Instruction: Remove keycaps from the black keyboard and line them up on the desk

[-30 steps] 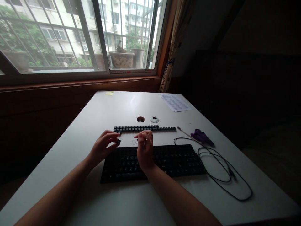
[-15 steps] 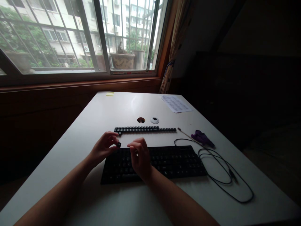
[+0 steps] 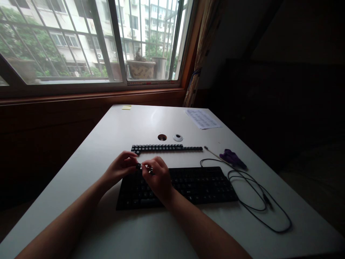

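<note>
My left hand pinches a small black keycap between thumb and fingers, above the top left corner of a black keyboard. Close against that keycap are the fingertips of my right hand, pressed together over the keyboard. Something small and pale glints by its fingers, too small to name. Rows of loose black keycaps lie lined up behind the keyboard, and the left end of the rows is near my left fingertips. My hands hide part of the keyboard's left side.
To the right lie a coiled black cable, a thin stick with a dark tip and a crumpled purple cloth. Farther back are a cable hole, its round cover, printed papers and a yellow sticky note.
My right hand has moved left, and its fingertips have come up to the keycap. My left hand still holds the keycap, nearly in the same place.
</note>
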`<state>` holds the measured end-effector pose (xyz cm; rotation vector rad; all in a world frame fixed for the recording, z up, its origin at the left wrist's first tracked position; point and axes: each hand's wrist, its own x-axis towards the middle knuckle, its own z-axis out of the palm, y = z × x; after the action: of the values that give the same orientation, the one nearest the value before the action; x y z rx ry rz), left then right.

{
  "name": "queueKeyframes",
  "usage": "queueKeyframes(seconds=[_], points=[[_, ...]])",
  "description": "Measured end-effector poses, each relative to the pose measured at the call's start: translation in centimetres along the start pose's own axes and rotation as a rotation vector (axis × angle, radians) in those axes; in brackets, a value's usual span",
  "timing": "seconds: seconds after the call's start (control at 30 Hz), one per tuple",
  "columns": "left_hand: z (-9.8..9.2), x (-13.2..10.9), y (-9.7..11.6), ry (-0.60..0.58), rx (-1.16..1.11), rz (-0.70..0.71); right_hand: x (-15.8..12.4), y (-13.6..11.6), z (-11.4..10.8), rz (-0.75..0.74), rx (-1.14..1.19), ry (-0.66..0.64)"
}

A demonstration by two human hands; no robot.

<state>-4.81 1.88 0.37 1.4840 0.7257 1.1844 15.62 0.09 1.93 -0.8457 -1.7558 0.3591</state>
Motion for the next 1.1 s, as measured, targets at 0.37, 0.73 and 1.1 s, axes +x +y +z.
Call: queueKeyframes(seconds=[0.37,0.73,1.1], points=[[0.24,0.04,0.32,0.055,-0.049,-0.015,0.2,0.14,0.05,0.098,0.028,-0.03],[0.18,0.04,0.5,0.092,-0.06,-0.022,0.34,0.1,0.01,0.137,0.032,-0.091],[0.09,0.08,0.25,0.07,0.011,-0.003,0.17,0.5,0.26,0.128,0.039,-0.144]])
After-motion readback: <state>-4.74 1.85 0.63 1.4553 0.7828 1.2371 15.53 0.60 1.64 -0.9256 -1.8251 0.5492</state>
